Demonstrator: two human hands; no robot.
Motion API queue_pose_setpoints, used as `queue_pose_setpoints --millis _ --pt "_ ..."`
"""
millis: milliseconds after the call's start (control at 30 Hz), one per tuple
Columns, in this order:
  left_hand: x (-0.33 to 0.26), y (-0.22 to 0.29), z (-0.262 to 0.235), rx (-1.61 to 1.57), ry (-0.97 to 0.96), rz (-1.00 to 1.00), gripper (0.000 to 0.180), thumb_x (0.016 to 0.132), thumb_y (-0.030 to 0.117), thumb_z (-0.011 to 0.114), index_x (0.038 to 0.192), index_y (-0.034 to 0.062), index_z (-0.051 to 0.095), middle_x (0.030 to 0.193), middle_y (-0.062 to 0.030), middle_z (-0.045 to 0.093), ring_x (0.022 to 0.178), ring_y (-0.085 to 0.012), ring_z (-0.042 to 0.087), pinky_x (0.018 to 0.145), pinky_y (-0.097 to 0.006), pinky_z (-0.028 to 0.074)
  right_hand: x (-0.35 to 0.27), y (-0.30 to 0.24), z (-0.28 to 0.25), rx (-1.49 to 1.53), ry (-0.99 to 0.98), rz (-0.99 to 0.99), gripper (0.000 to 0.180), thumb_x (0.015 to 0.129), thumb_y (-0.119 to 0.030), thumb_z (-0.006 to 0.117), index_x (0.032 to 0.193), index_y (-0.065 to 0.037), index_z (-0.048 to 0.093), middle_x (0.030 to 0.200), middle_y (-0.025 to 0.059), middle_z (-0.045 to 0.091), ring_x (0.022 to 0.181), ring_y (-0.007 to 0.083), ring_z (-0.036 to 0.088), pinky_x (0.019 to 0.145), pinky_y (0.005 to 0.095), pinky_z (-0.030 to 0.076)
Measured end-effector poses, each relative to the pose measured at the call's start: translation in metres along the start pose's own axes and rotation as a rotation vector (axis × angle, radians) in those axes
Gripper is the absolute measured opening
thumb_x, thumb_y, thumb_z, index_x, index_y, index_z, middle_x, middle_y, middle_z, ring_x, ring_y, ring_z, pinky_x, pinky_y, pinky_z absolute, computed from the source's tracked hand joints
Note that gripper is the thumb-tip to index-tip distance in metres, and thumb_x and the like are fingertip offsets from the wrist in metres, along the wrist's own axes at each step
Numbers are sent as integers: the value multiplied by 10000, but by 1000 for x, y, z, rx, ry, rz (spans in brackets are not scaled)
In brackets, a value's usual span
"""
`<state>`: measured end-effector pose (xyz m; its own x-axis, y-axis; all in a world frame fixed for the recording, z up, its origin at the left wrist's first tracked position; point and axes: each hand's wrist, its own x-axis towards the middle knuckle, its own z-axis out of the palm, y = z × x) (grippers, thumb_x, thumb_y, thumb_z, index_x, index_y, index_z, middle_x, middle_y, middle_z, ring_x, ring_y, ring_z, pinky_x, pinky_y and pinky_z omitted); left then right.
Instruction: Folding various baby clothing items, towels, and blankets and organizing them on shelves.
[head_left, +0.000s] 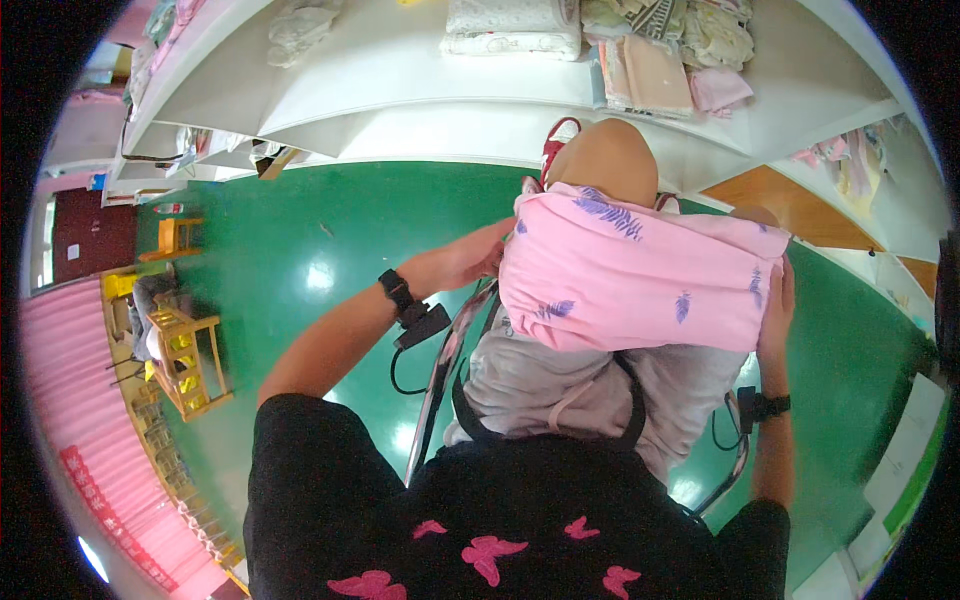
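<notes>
A pink piece of clothing (640,270) with purple feather prints lies across my lap, over my knees and grey shorts. It looks folded into a rough oblong, with soft gathers toward its left end. At that left end my left hand (485,252) is closed on the edge, its fingertips partly hidden by the cloth. My right hand (780,305) grips the opposite end, its fingers along the right edge and its thumb out of sight. Between both hands the fabric is spread fairly flat.
White shelving (400,130) stands close ahead, holding a folded white quilt (510,30) and packed cloths (645,75). Metal tubes of a seat (445,375) show beside my legs. Off to the left on the green floor (270,230) are a wooden chair (188,365) and a small stool (175,240).
</notes>
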<state>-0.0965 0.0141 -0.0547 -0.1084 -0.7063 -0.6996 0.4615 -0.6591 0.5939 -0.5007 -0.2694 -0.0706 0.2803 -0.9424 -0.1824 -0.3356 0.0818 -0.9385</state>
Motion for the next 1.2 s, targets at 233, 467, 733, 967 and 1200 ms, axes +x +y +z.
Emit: queue_pose_setpoints --millis 233,467,733,967,1200 --pt "31 -3 -5 -493 1 70 711 1049 569 440 1448 -16 507 1471 -152 567 1356 -273 533 1195 -433 358 4 19 -6 -25 -9 -101 505 1079 -285 534 1469 32 483 1449 148 547 1313 212 509 1130 334 371" --pt "-20 35 -28 -842 326 500 495 1048 369 507 1373 -2 546 1395 -169 610 1292 -304 577 1166 -453 400 1 18 -5 -33 18 -121 506 1069 -284 561 1449 47 504 1408 150 577 1276 200 531 1121 322 373" --pt "-99 39 -35 -816 429 794 547 998 396 563 1352 -20 554 1383 -158 612 1308 -324 556 1172 -470 376 2 18 0 -38 39 -130 494 1066 -274 572 1436 49 519 1404 153 584 1278 199 530 1121 323 374" --pt "-111 38 -23 -770 222 814 712 1003 539 543 1471 12 438 1496 -139 515 1377 -298 492 1193 -463 343 7 29 -6 13 32 -99 504 1061 -275 585 1442 46 513 1431 163 562 1320 203 506 1142 324 354" --pt "-73 43 -25 -687 614 695 471 1049 381 527 1392 59 508 1353 -158 608 1250 -315 589 1100 -487 458 5 17 -2 -64 34 -128 516 1057 -280 592 1443 51 508 1406 166 570 1311 203 507 1142 328 353"
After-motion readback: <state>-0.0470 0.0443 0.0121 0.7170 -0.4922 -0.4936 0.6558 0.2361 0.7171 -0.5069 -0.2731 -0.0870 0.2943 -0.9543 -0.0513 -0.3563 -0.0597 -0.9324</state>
